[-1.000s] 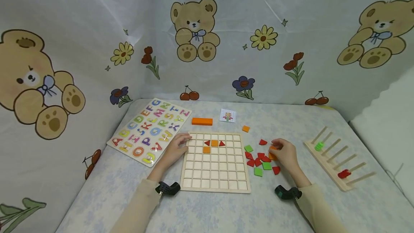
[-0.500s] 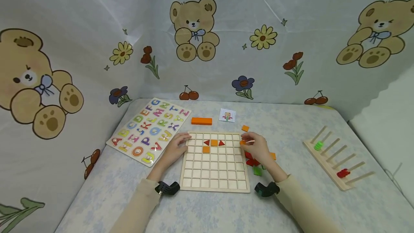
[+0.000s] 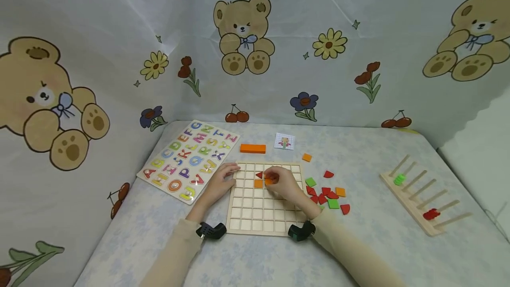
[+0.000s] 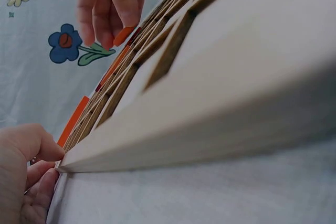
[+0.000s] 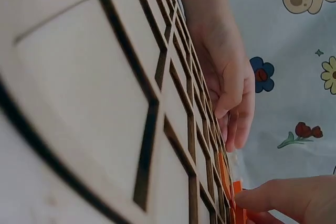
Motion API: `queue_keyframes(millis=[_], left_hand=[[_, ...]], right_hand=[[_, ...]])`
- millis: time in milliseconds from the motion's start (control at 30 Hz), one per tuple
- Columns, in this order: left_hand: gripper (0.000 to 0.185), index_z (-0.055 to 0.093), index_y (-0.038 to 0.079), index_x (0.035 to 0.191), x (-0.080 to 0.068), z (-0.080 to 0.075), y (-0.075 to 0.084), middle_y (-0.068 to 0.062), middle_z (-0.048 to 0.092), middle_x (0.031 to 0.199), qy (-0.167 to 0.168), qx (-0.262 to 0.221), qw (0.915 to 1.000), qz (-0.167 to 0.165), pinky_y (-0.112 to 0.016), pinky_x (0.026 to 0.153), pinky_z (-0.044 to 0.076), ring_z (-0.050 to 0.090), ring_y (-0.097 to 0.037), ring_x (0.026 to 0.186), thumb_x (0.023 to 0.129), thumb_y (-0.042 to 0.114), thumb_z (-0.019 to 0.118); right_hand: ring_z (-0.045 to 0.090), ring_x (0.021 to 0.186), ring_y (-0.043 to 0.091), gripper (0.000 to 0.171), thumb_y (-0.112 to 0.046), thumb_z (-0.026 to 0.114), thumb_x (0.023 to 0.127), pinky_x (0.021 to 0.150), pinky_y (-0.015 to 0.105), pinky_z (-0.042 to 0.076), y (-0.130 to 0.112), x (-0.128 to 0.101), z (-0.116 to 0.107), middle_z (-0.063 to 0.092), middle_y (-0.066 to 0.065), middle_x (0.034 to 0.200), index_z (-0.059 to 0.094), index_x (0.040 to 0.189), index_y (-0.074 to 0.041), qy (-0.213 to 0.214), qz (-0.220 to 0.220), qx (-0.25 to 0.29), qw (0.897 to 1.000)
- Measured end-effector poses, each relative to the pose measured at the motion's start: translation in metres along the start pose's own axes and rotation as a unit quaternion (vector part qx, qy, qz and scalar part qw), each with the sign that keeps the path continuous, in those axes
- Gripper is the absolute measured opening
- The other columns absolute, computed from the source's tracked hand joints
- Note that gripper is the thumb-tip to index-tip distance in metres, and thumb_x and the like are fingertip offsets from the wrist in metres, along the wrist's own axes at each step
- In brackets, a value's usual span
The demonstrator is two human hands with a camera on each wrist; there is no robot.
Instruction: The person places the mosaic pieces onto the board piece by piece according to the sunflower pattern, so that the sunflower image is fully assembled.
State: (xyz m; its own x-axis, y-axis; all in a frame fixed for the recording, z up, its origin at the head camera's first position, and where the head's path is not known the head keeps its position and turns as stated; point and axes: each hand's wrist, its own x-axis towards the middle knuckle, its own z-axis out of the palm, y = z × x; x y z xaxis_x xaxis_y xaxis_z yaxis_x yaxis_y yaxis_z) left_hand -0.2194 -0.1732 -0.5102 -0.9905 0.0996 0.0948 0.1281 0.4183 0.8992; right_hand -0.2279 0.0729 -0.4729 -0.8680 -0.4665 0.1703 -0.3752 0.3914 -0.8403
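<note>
A wooden grid board (image 3: 255, 213) lies on the table. My left hand (image 3: 220, 182) holds its upper left edge, with the thumb on top and the fingers against the side in the left wrist view. Over the grid's upper middle, my right hand (image 3: 284, 185) pinches an orange square tile (image 4: 124, 36) between thumb and fingers. Just left of those fingertips, another orange square (image 3: 258, 184) sits in a cell, with a red triangle (image 3: 260, 175) in the row above. The hand covers the neighbouring cells in the head view.
Loose red pieces (image 3: 322, 199), green squares (image 3: 333, 204) and orange squares (image 3: 340, 191) lie right of the board. Behind it are an orange block (image 3: 253, 149) and a small pattern card (image 3: 284, 141). An alphabet board (image 3: 166, 169) lies left, a peg rack (image 3: 410, 205) right.
My right hand has carried an orange square from the loose pieces at the right, leftward onto the grid's upper middle. My left hand stays at the board's edge.
</note>
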Motion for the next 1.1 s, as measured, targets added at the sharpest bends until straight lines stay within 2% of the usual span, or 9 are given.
queue_keyframes(millis=[333, 567, 633, 767, 933, 1100], left_hand=[[0.043, 0.062, 0.011, 0.124, 0.007, 0.013, 0.003, -0.002, 0.049, 0.139, 0.002, -0.008, 0.9999, 0.008, -0.041, 0.112, 0.041, 0.046, -0.021, 0.130, 0.082, 0.001, 0.058], [0.043, 0.063, 0.011, 0.122, 0.001, 0.006, 0.003, -0.003, 0.050, 0.138, 0.006, -0.004, 1.0000, 0.000, -0.042, 0.112, 0.040, 0.046, -0.022, 0.130, 0.081, -0.002, 0.058], [0.044, 0.063, 0.011, 0.122, 0.000, 0.004, 0.003, -0.003, 0.051, 0.138, 0.005, 0.001, 1.0000, 0.001, -0.042, 0.112, 0.040, 0.046, -0.022, 0.131, 0.081, -0.002, 0.058], [0.044, 0.063, 0.011, 0.123, 0.002, 0.002, 0.001, -0.003, 0.050, 0.138, -0.001, 0.006, 0.9999, 0.013, -0.041, 0.112, 0.040, 0.045, -0.021, 0.132, 0.081, -0.001, 0.058], [0.042, 0.063, 0.010, 0.121, 0.002, 0.001, 0.000, -0.002, 0.052, 0.136, 0.001, 0.010, 0.9999, 0.013, -0.040, 0.111, 0.042, 0.046, -0.021, 0.130, 0.081, 0.000, 0.058], [0.042, 0.064, 0.012, 0.120, -0.001, 0.005, -0.002, -0.002, 0.053, 0.134, 0.008, 0.004, 1.0000, -0.001, -0.040, 0.111, 0.042, 0.048, -0.020, 0.129, 0.080, -0.001, 0.059]], right_hand=[[0.062, 0.091, 0.029, 0.028, 0.009, 0.067, 0.079, 0.078, 0.035, 0.057, 0.009, -0.001, -0.013, 0.066, 0.018, 0.100, 0.065, 0.106, 0.004, -0.001, -0.001, -0.002, 1.000], [0.062, 0.089, 0.028, 0.026, 0.007, 0.066, 0.079, 0.076, 0.029, 0.057, 0.009, -0.002, -0.009, 0.066, 0.018, 0.099, 0.065, 0.106, 0.004, 0.002, 0.001, 0.000, 1.000], [0.063, 0.089, 0.029, 0.025, 0.005, 0.066, 0.081, 0.076, 0.029, 0.057, 0.010, -0.002, -0.012, 0.067, 0.019, 0.098, 0.065, 0.106, 0.005, 0.018, -0.001, -0.006, 1.000], [0.063, 0.087, 0.033, 0.024, 0.003, 0.066, 0.083, 0.077, 0.037, 0.058, 0.017, 0.003, -0.033, 0.067, 0.022, 0.097, 0.065, 0.106, 0.007, 0.082, 0.006, -0.032, 0.996], [0.060, 0.095, 0.038, 0.026, 0.005, 0.063, 0.083, 0.084, 0.048, 0.055, 0.034, 0.011, -0.068, 0.065, 0.026, 0.104, 0.064, 0.109, 0.009, 0.153, 0.062, -0.056, 0.985], [0.057, 0.103, 0.040, 0.035, 0.007, 0.059, 0.081, 0.086, 0.050, 0.054, 0.056, 0.015, -0.090, 0.060, 0.028, 0.116, 0.061, 0.116, 0.009, 0.167, 0.129, -0.077, 0.974]])
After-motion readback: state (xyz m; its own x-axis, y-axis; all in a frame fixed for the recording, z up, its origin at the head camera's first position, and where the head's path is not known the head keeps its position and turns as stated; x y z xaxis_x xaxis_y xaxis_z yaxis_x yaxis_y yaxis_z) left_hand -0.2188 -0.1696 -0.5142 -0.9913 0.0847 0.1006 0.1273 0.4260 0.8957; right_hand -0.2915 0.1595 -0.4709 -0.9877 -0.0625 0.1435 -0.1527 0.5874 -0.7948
